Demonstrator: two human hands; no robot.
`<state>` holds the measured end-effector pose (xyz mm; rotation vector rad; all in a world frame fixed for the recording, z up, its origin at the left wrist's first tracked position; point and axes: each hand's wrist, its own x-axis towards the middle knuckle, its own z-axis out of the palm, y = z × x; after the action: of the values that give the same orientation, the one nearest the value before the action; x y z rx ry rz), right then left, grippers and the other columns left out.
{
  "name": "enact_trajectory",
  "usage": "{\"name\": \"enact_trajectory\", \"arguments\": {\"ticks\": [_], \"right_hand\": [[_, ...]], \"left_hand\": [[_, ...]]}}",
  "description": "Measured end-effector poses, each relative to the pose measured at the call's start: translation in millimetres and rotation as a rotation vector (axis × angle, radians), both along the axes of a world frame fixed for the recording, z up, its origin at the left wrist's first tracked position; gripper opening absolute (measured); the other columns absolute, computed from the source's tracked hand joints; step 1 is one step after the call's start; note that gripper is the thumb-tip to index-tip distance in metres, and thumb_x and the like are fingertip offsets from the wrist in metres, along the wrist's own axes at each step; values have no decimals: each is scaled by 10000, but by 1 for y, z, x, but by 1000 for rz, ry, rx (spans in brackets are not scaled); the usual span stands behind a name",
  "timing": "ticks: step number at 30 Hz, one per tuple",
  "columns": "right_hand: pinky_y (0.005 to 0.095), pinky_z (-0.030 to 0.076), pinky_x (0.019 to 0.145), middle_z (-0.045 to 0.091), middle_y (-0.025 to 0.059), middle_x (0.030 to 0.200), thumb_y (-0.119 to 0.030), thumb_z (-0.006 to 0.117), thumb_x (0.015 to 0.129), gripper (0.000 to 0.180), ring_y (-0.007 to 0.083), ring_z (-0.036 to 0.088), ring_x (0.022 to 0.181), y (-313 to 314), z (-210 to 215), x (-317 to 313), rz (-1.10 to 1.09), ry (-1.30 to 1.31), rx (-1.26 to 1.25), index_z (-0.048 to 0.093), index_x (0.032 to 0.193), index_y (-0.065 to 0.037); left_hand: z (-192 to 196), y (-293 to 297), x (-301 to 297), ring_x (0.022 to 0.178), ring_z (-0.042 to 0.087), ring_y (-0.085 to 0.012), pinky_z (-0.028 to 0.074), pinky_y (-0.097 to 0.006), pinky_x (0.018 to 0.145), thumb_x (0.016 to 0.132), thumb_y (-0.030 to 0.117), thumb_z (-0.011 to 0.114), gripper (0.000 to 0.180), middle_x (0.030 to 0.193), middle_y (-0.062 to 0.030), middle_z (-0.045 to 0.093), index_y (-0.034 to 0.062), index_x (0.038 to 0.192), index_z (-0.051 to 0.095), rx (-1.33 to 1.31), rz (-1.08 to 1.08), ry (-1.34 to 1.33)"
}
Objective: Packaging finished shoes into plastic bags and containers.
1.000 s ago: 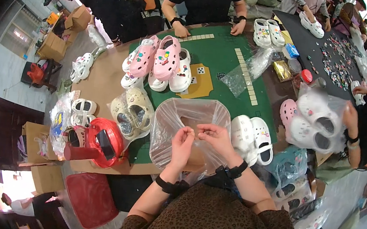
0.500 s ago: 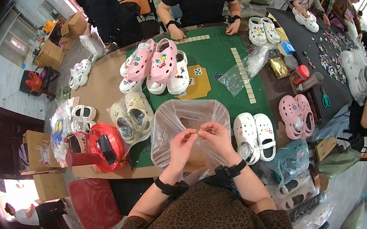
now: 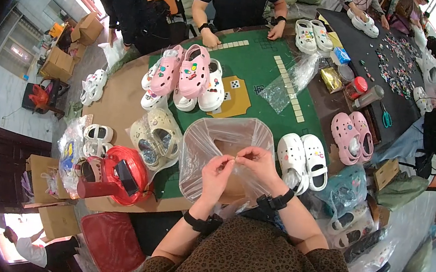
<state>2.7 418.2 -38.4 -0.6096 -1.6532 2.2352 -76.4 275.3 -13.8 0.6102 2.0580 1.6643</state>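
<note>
Two-handed pinch observed: my left grip [image 3: 216, 176] and right grip [image 3: 258, 165] are closed, above the clear bag [image 3: 199, 140], itself just left of the white clogs [image 3: 292, 155]; anything held, I cannot confirm.

Clear bag [image 3: 201, 139], pink clogs [image 3: 193, 73], green mat [image 3: 259, 62], brown leopard-print top [image 3: 235, 258]

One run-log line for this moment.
left hand: pinched; right hand: pinched, beside left; anything held: too small to tell; below: clear plastic; right side: white clogs
</note>
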Motion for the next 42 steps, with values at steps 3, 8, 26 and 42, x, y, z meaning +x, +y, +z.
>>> {"name": "enact_trajectory", "arguments": {"ticks": [3, 8, 26, 42], "right_hand": [[207, 493, 700, 683, 9, 838, -46, 724, 809, 110, 57, 604, 755, 0, 1, 0, 9, 13, 4, 687, 906, -10], [208, 488, 695, 680, 6, 830, -65, 731, 807, 117, 55, 595, 748, 1, 0, 0, 18, -12, 42, 689, 899, -5], [205, 475, 683, 665, -10, 859, -137, 723, 834, 203, 51, 583, 769, 15, 8, 3, 218, -110, -95, 693, 998, -23], [228, 469, 728, 682, 6, 877, -168, 710, 852, 201, 55, 582, 801, 15, 16, 3, 276, -62, 140, 710, 983, -17]], "left_hand": [[-1, 0, 0, 737, 521, -56, 428, -201, 668, 874, 59, 644, 130, 866, -8, 609, -38, 959, 663, 3, 3, 10], [4, 1, -1, 728, 517, -58, 427, -202, 668, 873, 64, 645, 131, 861, -9, 607, -36, 955, 665, -20, 6, -43], [-4, -2, -6, 777, 533, -57, 452, -210, 724, 867, 15, 637, 165, 888, 10, 599, 15, 1030, 612, 65, -42, -177], [-6, 1, -10, 780, 531, -53, 432, -195, 720, 860, -28, 627, 194, 837, 23, 577, 39, 1027, 554, 198, -78, -408]]}}
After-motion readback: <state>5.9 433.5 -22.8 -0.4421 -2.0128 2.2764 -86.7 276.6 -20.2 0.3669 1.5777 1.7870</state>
